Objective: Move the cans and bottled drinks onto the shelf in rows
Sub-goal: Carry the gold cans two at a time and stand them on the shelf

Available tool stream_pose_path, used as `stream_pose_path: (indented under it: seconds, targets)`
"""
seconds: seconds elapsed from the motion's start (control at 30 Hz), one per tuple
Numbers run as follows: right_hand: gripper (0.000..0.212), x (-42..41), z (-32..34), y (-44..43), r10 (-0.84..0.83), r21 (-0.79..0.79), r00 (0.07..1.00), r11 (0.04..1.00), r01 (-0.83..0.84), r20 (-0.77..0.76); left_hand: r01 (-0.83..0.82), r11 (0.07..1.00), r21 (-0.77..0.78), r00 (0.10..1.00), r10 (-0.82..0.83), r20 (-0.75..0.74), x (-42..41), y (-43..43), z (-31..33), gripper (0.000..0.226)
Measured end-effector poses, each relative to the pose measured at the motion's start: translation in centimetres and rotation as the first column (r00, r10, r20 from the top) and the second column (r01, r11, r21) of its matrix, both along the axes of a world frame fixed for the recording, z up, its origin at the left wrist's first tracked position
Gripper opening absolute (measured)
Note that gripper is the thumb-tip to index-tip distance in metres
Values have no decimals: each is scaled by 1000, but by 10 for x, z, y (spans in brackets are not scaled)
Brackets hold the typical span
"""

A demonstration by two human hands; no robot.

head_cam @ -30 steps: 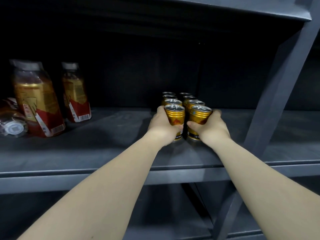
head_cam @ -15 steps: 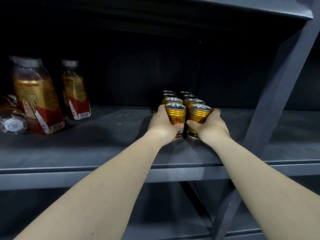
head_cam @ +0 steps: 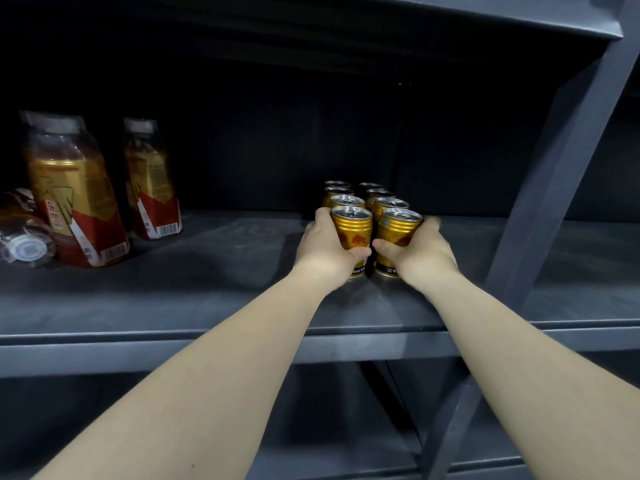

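Several gold cans stand in two rows on the dark grey shelf (head_cam: 214, 292), running back into the shadow. My left hand (head_cam: 327, 249) grips the front can of the left row (head_cam: 352, 227). My right hand (head_cam: 420, 252) grips the front can of the right row (head_cam: 398, 225). Both front cans stand upright on the shelf board, side by side and close behind them are the rear cans (head_cam: 346, 201). My thumbs nearly meet between the two front cans.
Two upright bottles with gold and red labels (head_cam: 74, 199) (head_cam: 152, 181) stand at the shelf's left; a third bottle (head_cam: 20, 237) lies on its side beside them. A slanted grey upright (head_cam: 550, 174) crosses on the right. Another shelf board lies above, one below.
Both hands have slid the two front cans slightly further back, closing up against the cans behind. The grip on each can is unchanged.
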State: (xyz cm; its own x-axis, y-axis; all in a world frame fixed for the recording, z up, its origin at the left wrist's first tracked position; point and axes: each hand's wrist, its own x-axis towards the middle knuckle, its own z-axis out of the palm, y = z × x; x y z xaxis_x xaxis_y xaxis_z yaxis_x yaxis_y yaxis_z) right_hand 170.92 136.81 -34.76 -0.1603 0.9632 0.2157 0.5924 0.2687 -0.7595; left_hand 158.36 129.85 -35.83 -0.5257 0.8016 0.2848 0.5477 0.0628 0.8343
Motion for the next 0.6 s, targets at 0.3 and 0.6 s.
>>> stream_pose_path:
  seconds: [0.3, 0.6]
  targets:
    - [91, 9, -1, -10, 91, -66, 996, 994, -91, 0, 63, 997, -40, 998, -63, -12, -7, -14, 2, 98]
    - [71, 7, 2, -11, 46, -74, 999, 996, -44, 20, 66, 993, -100, 996, -72, -53, -15, -28, 5, 72]
